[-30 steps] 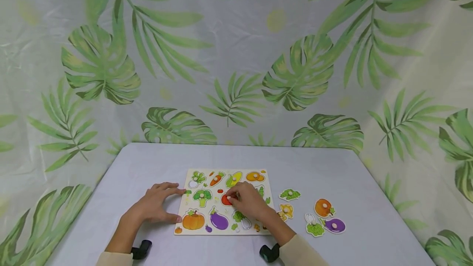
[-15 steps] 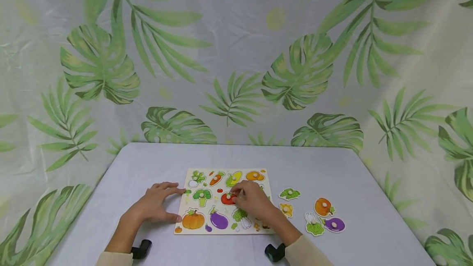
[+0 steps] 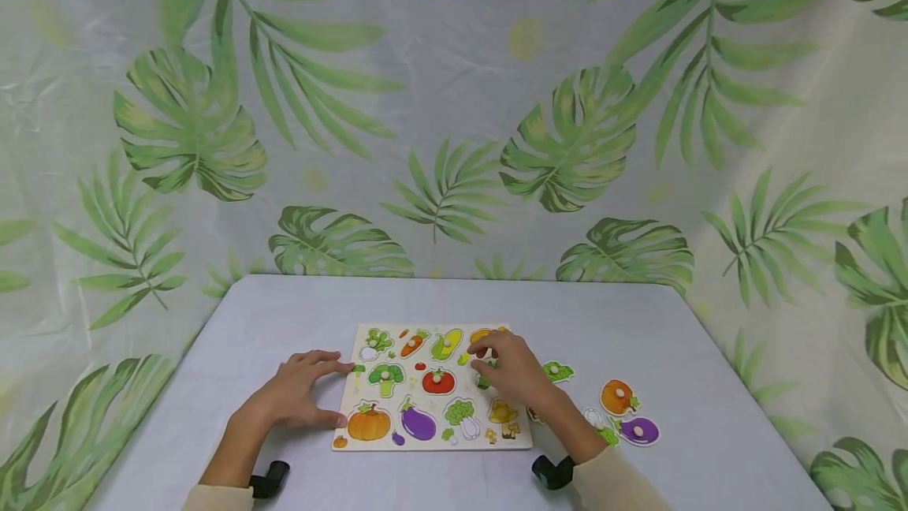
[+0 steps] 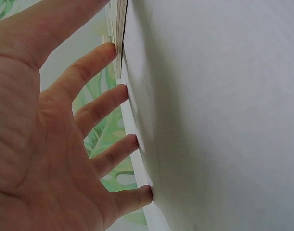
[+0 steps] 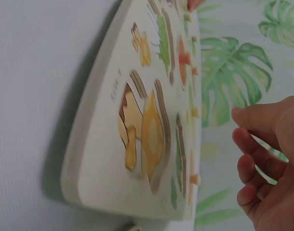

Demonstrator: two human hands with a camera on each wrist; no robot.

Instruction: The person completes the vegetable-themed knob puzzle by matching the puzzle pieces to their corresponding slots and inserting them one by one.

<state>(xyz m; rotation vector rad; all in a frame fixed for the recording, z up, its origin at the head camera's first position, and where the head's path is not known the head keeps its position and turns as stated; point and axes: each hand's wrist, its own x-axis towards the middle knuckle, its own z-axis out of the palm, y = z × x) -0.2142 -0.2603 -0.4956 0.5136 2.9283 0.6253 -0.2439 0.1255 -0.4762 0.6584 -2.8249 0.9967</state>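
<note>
A cream puzzle board [image 3: 400,445] printed with vegetables lies on the table. My left hand [image 3: 301,389] has its fingers spread, with fingertips and thumb touching the board's left edge; the left wrist view shows the index fingertip at that edge. My right hand [image 3: 516,369] hovers over the board's right side, fingers loosely bent and holding nothing, partly hiding the green spot beneath. A knobbed tomato piece [image 3: 438,382] sits in its place in the board. Broccoli [image 3: 386,377], carrot [image 3: 414,345] and corn [image 3: 447,345] pieces are also set in, with knobs showing.
Right of the board lie loose knobbed pieces: a green one [image 3: 557,371], an orange pumpkin [image 3: 617,397], an eggplant [image 3: 641,431] and a bok choy [image 3: 605,434] partly behind my right forearm. A leaf-patterned cloth [image 3: 454,101] hangs behind the table.
My right hand has let go of the tomato piece and moved right and up off it, leaving it in the board. My left hand stays put.
</note>
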